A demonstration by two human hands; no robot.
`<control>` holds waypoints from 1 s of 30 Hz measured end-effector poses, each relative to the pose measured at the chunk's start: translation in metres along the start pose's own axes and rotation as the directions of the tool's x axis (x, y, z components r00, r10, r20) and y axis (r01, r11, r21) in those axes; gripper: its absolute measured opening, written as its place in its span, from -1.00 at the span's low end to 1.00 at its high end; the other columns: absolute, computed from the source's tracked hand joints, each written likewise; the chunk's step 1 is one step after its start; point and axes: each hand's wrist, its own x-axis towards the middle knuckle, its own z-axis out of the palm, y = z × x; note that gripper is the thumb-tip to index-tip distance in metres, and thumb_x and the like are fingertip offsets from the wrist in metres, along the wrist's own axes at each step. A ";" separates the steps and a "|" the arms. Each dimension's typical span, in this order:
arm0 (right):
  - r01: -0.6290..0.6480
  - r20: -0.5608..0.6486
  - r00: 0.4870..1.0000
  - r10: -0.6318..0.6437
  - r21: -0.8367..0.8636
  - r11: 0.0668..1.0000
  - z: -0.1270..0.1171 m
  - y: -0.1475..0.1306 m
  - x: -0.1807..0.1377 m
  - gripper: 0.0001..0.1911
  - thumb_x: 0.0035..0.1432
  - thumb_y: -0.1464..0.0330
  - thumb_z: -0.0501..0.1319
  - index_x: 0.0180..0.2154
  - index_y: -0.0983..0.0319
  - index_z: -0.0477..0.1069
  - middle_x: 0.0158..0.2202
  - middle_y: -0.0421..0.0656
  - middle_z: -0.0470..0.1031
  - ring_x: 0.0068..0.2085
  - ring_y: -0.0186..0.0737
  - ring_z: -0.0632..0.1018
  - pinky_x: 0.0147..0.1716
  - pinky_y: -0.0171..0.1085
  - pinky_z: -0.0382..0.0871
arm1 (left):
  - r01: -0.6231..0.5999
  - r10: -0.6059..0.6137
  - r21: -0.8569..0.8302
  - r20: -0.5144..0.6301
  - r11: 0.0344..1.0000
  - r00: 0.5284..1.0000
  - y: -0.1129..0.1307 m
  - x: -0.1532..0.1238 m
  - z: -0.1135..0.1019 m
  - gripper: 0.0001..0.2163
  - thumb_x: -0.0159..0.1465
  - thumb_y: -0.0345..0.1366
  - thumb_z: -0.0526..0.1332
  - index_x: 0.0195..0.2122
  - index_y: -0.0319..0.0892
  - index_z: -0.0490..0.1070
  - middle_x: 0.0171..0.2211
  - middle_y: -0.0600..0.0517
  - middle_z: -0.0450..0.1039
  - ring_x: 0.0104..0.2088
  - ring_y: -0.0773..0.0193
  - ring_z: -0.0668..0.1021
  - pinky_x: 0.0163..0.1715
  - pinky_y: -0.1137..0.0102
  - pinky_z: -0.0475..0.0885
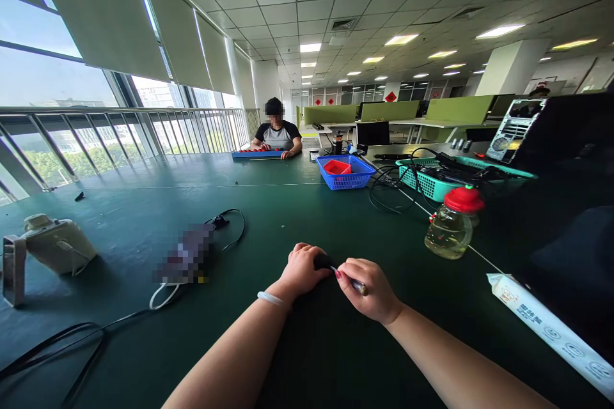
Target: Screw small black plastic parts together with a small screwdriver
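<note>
My left hand (304, 268), with a white bangle at the wrist, is closed over a small dark rounded object (323, 261) low on the green tabletop. Its kind is mostly hidden by my fingers; it could be a computer mouse. My right hand (368, 287) grips a slim screwdriver-like tool (359, 286). The tool's brownish handle end sticks out of the fist, and its thin light shaft points left to the dark object. Whether the tip touches it I cannot tell. Both hands are close together near the middle of the table.
A blue basket (345, 182) holds a red tray (337, 167). Cables fill a green basket (422, 182). A red-lidded bottle (451, 230) and white packet (542, 326) lie right; a beige device (60, 243) and cable (96, 326) left. A person (278, 134) sits opposite.
</note>
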 end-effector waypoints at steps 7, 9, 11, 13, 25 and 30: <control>0.017 -0.018 1.000 -0.017 -0.003 1.000 -0.001 -0.001 0.001 -0.70 0.32 0.45 0.04 -0.49 0.18 0.29 -0.58 -0.23 0.33 -0.53 -0.33 0.37 -0.46 -0.31 0.19 | 0.003 -0.003 -0.001 -0.001 1.000 1.000 0.001 0.000 -0.001 -0.68 0.12 -0.17 0.36 -0.09 -0.09 0.54 -0.05 -0.02 0.57 0.14 -0.02 0.41 0.18 0.12 0.31; 0.016 -0.019 1.000 -0.016 -0.003 1.000 -0.001 -0.001 0.001 -0.69 0.32 0.44 0.04 -0.50 0.18 0.28 -0.58 -0.24 0.32 -0.54 -0.33 0.36 -0.46 -0.31 0.18 | 0.006 -0.006 -0.004 0.001 1.000 1.000 0.001 0.000 -0.001 -0.67 0.12 -0.17 0.37 -0.09 -0.08 0.54 -0.05 -0.01 0.57 0.14 -0.01 0.41 0.17 0.12 0.31; 0.019 -0.021 1.000 -0.019 -0.006 1.000 -0.001 -0.001 0.001 -0.69 0.32 0.44 0.04 -0.50 0.19 0.27 -0.59 -0.24 0.31 -0.54 -0.34 0.36 -0.47 -0.31 0.18 | 0.008 -0.008 -0.005 0.002 1.000 1.000 0.001 0.000 -0.001 -0.67 0.12 -0.17 0.37 -0.09 -0.09 0.54 -0.05 -0.01 0.57 0.14 -0.01 0.41 0.17 0.11 0.32; 0.027 -0.025 0.999 -0.028 -0.010 1.000 -0.001 -0.001 0.001 -0.69 0.32 0.44 0.04 -0.50 0.19 0.28 -0.59 -0.24 0.31 -0.54 -0.34 0.35 -0.47 -0.31 0.18 | 0.007 -0.007 -0.004 0.000 1.000 1.000 0.001 0.000 -0.001 -0.67 0.12 -0.17 0.36 -0.08 -0.09 0.54 -0.05 -0.01 0.57 0.15 -0.01 0.41 0.17 0.11 0.31; 0.049 -0.012 0.999 -0.049 -0.011 0.999 -0.002 -0.002 0.002 -0.70 0.31 0.44 0.05 -0.49 0.18 0.31 -0.59 -0.24 0.33 -0.55 -0.33 0.35 -0.47 -0.30 0.19 | 0.003 -0.003 0.006 -0.001 1.000 1.000 0.000 0.000 0.000 -0.69 0.13 -0.16 0.35 -0.09 -0.08 0.54 -0.04 -0.02 0.57 0.15 -0.02 0.40 0.18 0.11 0.31; 0.050 -0.030 0.998 -0.050 -0.016 0.999 -0.001 -0.002 0.001 -0.70 0.32 0.45 0.04 -0.50 0.18 0.29 -0.59 -0.23 0.32 -0.54 -0.32 0.35 -0.47 -0.30 0.17 | 0.000 0.000 0.003 -0.002 1.000 1.000 -0.001 0.000 0.001 -0.69 0.13 -0.17 0.36 -0.09 -0.08 0.54 -0.05 -0.01 0.58 0.16 -0.03 0.40 0.19 0.11 0.30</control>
